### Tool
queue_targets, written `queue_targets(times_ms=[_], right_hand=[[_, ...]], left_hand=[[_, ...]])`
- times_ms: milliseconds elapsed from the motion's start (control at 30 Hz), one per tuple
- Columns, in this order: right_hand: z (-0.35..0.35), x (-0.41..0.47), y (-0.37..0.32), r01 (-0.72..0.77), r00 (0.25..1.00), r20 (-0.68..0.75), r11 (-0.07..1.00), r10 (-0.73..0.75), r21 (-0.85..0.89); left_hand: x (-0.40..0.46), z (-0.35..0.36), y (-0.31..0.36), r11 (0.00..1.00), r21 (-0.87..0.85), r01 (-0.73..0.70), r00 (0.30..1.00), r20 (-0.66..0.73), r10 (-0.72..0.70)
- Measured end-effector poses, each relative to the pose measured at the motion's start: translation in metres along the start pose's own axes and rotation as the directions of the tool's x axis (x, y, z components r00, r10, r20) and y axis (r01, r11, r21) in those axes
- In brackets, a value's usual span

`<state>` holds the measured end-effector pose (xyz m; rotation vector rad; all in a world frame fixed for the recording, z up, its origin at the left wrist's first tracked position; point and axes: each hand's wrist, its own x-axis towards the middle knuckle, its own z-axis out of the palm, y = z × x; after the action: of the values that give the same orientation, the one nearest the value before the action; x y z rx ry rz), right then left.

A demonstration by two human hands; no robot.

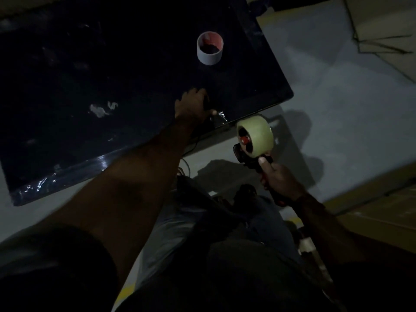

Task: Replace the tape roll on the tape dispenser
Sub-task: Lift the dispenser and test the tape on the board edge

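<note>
A: Right hand wrapped round tape dispenser handle, off table edge. Glossy pale tape roll mounted on it.

B: Left hand on shiny dark table, fingers possibly pinching crinkled clear tape; too dim. Bare cardboard core upright beyond.

Very dim, soft blur — hard floor shadows

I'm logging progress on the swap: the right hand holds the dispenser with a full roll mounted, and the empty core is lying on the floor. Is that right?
Not quite. The head view shows the empty core standing on the dark table, not on the floor. The rest holds: the right hand grips the dispenser with a full roll mounted.
</note>
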<state>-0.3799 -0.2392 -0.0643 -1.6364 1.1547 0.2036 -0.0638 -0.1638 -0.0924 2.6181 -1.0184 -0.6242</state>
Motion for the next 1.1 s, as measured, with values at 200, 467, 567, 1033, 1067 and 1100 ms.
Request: queue_targets(times_ms=[200, 467, 567, 1033, 1067, 1100], right_hand=[[-0.01, -0.017, -0.037, -0.008, 0.999, 0.04, 0.985, 0.001, 0.173], [-0.009, -0.004, -0.124, 0.127, 0.986, 0.091, 0.985, -0.138, 0.118], [0.0, 0.004, -0.155, 0.185, 0.972, 0.136, 0.981, -0.19, 0.054], [0.087, 0.057, -0.233, 0.321, 0.933, 0.191, 0.945, -0.304, -0.065], [0.097, 0.062, -0.237, 0.299, 0.938, 0.197, 0.953, -0.284, -0.052], [0.106, 0.067, -0.241, 0.271, 0.946, 0.199, 0.962, -0.258, -0.041]], left_hand=[[-0.021, -0.039, -0.022, 0.985, -0.147, 0.087, 0.991, -0.083, -0.1], [-0.076, -0.064, -0.056, 0.921, -0.244, 0.303, 0.922, -0.169, -0.348], [-0.094, -0.07, -0.067, 0.901, -0.291, 0.322, 0.904, -0.19, -0.384], [-0.08, -0.12, -0.149, 0.83, -0.422, 0.364, 0.854, -0.204, -0.478], [-0.08, -0.126, -0.152, 0.832, -0.421, 0.361, 0.863, -0.188, -0.469], [-0.079, -0.129, -0.157, 0.835, -0.416, 0.361, 0.869, -0.175, -0.463]])
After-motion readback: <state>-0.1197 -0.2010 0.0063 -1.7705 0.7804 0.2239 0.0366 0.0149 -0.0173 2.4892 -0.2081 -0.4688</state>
